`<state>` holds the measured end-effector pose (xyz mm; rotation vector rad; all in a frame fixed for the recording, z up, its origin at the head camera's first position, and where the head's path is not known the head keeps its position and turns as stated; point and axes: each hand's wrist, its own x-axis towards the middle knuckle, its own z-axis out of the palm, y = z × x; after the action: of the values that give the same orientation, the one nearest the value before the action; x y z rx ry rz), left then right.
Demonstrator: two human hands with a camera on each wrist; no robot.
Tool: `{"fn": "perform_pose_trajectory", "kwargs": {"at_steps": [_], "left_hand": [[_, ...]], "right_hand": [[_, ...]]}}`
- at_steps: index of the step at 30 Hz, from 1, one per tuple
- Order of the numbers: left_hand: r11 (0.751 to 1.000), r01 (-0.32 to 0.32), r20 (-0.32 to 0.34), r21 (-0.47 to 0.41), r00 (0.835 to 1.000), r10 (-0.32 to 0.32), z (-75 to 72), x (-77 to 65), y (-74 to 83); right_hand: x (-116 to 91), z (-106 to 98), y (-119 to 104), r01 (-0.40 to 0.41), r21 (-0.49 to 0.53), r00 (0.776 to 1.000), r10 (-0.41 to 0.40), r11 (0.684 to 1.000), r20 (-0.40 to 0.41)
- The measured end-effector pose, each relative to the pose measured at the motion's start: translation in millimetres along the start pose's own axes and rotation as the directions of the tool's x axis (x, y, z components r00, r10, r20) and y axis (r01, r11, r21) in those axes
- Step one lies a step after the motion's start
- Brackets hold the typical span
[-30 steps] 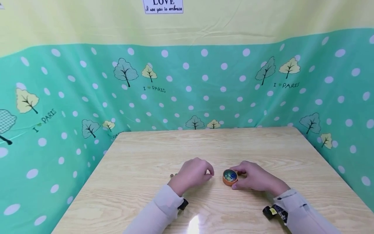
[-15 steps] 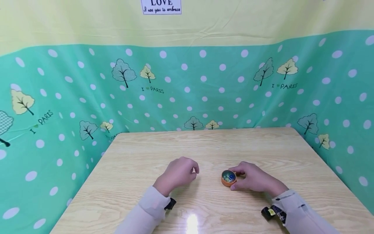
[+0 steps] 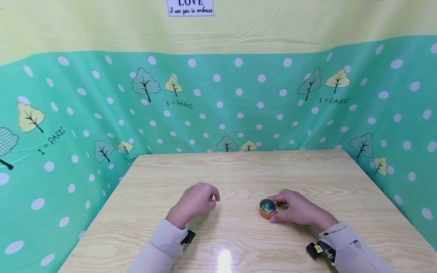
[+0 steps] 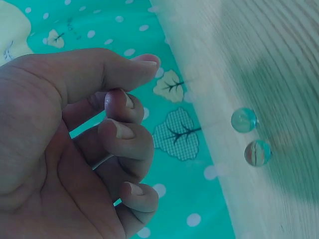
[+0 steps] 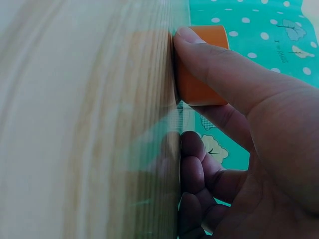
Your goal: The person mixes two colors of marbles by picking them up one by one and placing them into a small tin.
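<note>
My right hand (image 3: 296,206) grips a small round orange container (image 3: 268,213) between thumb and fingers, at its right side. The container stands upright on the table, and shiny blue-green contents show in its top. In the right wrist view the thumb presses the wall of the orange container (image 5: 202,74) near the tabletop. My left hand (image 3: 196,201) hovers over the table, left of the container, its fingers loosely bent and nothing visible between them. Two clear glass marbles, one marble (image 4: 243,120) beside another marble (image 4: 257,153), lie on the wood near it; the head view hides them.
The light wooden table (image 3: 235,170) ends at a green dotted curtain (image 3: 205,94) at the back and both sides. Black wrist cameras, such as the right camera (image 3: 313,249), hang under both wrists. A bright reflection shows at the table's front.
My left hand has moved left, away from the container. Small marbles seen by the left wrist earlier are now hidden behind that hand. My right hand keeps its grip on the container in place.
</note>
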<state>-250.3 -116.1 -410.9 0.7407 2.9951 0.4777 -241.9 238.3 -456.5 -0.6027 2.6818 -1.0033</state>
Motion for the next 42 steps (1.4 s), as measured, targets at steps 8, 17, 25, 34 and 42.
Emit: {"fn": "perform_pose_trajectory", "kwargs": {"at_steps": [8,17,25,34,42], "left_hand": [[0.998,0.059,-0.010,-0.003,0.998,-0.059,-5.3,-2.8,-14.0],[0.992,0.117,-0.008,-0.041,0.993,-0.117,-15.3,-5.4,-22.4],[0.992,0.118,0.004,-0.033,0.993,-0.118,-15.6,-8.0,-24.5],[0.991,0.132,0.021,-0.029,0.991,-0.131,-20.8,-10.2,-27.5],[0.986,0.156,0.065,-0.051,0.986,-0.153,-24.8,-12.4,-28.7]], "right_hand": [[0.8,0.5,-0.4,0.002,-0.008,1.000,-0.002,1.000,-0.001],[0.1,0.2,0.3,0.001,-0.010,1.000,-0.001,1.000,-0.002],[-0.4,0.7,1.0,-0.001,-0.009,1.000,0.001,1.000,-0.002],[0.7,0.0,4.2,0.012,-0.024,1.000,-0.012,1.000,-0.010],[0.3,0.0,4.4,0.005,0.000,1.000,-0.005,1.000,-0.007]]}}
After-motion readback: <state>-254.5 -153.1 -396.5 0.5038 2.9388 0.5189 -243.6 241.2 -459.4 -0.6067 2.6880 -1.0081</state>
